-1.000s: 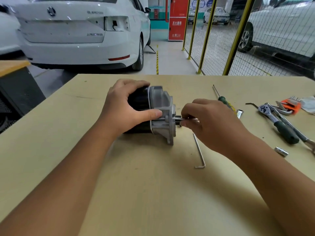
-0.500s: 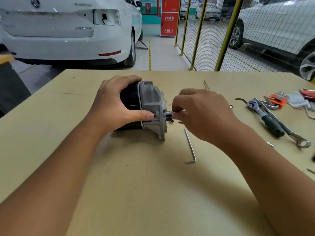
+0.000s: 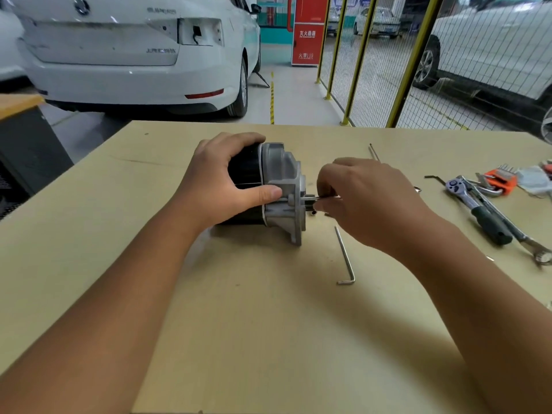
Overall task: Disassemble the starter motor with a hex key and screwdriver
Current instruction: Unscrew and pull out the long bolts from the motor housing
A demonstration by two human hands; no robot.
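Starter motor: lying on its side, mid-counter.

Risk: the bolt at the right face may drop and roll if the pinch slips, and the round body could turn if the steadying hold eases.

Left hand: wrapped over the black body, thumb on the grey housing.

Right hand: fingers closed, pinching the bolt.

Hex key: loose on the counter, near side of the right hand.
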